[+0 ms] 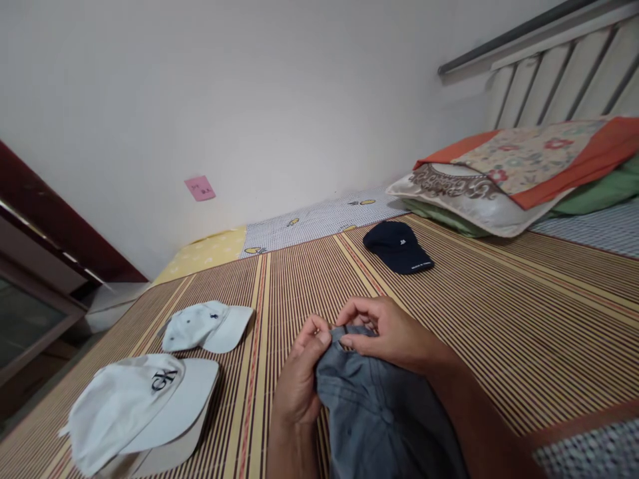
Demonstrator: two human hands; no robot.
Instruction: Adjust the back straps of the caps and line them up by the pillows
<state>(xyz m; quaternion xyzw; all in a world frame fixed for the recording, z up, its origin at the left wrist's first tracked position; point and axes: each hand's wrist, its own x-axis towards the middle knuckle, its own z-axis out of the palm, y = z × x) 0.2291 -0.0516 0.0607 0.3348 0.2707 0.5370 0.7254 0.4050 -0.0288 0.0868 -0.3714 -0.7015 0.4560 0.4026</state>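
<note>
A dark grey baseball cap point(372, 406) is held between both hands low in the middle of the view, its crown toward me and its back strap and opening at the far side. My left hand point(302, 372) pinches the left end of the strap with thumb and fingers. From the right, my right hand point(387, 336) grips the strap by its other end, thumb below and fingers curled above. The cap's visor is out of sight. Beyond the hands, a navy baseball cap point(394, 246) lies on the striped bamboo mat point(309, 286).
At left, a light cap point(204, 326) lies behind a white CK cap point(130, 406), which rests over another visor. Pillows point(479, 193) under a floral orange cloth point(544, 150) are stacked at right by a radiator point(569, 80). A pink note point(200, 188) sticks to the wall.
</note>
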